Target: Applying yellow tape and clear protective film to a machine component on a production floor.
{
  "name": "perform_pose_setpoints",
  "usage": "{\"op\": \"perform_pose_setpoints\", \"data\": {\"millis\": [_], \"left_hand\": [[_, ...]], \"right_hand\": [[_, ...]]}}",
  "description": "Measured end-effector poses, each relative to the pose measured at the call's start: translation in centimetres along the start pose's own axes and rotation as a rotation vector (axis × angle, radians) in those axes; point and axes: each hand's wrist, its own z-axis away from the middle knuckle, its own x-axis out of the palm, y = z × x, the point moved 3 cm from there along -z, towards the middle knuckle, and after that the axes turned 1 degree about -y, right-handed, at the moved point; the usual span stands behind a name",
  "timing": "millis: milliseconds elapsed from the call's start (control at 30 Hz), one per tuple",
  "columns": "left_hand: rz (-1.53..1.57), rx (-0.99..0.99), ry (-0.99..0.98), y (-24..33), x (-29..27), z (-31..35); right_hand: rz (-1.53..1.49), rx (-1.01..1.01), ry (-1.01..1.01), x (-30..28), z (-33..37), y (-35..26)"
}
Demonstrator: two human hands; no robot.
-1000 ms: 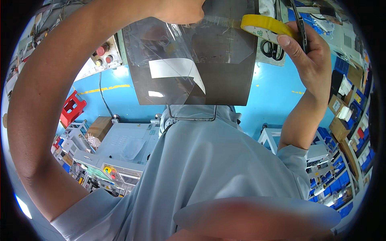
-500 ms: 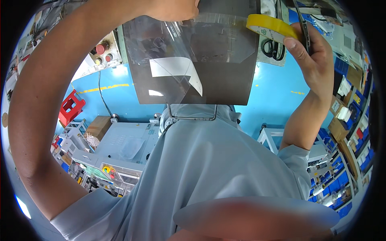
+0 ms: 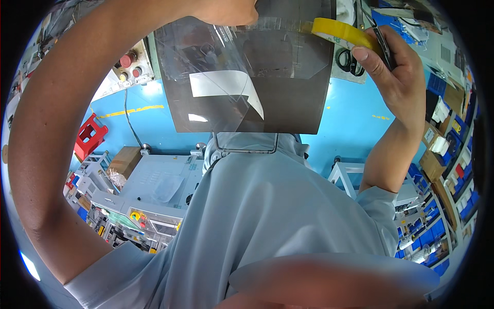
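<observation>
My right hand (image 3: pixel 399 74) is closed on a roll of yellow tape (image 3: pixel 342 32), thumb on its near side. A slim dark metal tool (image 3: pixel 382 44) with a pointed end, its kind unclear, is tucked in the same hand. From the roll a clear tape strip (image 3: pixel 278 24) runs left across a dark board (image 3: pixel 293 105). My left hand (image 3: pixel 224 11) is closed at the board's far side, by the strip's left part; its fingertips are cut off by the top edge. Beneath it lies clear plastic film (image 3: pixel 206 49) with a white paper piece (image 3: pixel 218 84) on the board.
Black-handled scissors (image 3: pixel 346 61) lie right of the board. A control box with red buttons (image 3: pixel 128 59) stands at left. Below it are a red stool (image 3: pixel 91 136), a cardboard box (image 3: pixel 125 161) and a grey machine cabinet (image 3: pixel 159 177). Shelves with blue bins (image 3: pixel 432 237) line the right.
The tape roll and my right hand have shifted slightly left. The dark tool has tilted leftward. The film and white paper have moved a little; my left hand has edged right.
</observation>
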Motion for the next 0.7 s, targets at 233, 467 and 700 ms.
{"op": "perform_pose_setpoints", "data": {"millis": [233,467,700], "left_hand": [[-0.011,0.002,0.009,0.1,-0.1,0.1],[0.015,-0.055,-0.025,0.3,-0.4,0.3],[0.011,-0.036,-0.008,0.2,-0.2,0.1]], "right_hand": [[0.01,0.004,0.005,0.2,-0.2,-0.5],[0.048,0.008,0.017,0.2,-0.4,-0.5],[0.0,0.0,0.03,0.2,-0.3,-0.6]]}}
